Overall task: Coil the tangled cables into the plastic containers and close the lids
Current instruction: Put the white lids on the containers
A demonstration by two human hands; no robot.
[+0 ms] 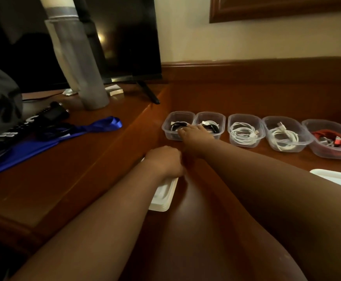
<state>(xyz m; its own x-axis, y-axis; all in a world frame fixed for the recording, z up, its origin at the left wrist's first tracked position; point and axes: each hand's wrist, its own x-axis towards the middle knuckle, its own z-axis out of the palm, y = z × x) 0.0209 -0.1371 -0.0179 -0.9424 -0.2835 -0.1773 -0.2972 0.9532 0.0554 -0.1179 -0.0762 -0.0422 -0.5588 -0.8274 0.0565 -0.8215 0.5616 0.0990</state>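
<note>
A person's left hand [165,161] rests curled on the far end of a stack of white lids [164,196] lying on the wooden surface [206,230], the nearest of the task's things; whether that grip has pinched the top lid cannot be told, since the fingertips are hidden. The stack's long axis runs away from the viewer, toward the row of tubs beyond it. Another white lid [335,177] shows at the right edge, just past the right forearm.

Farther out, the right hand [196,131] reaches across with fingers spread and lying on the shared rims of the leftmost container [170,126] and the second container [218,120], pinching nothing visible. Five clear tubs stand in a line running left to right, all uncovered: the first two hold dark and white cables, the third container [244,141] and fourth container [287,147] white coils, the fifth container [331,153] a red cable [325,135].

The coiling looks finished; the lids lie directly on the near side of the leftmost tub, so the left hand is better placed to carry one forward. On the raised ledge behind sit a blue lanyard [104,124] and a television [125,37].
</note>
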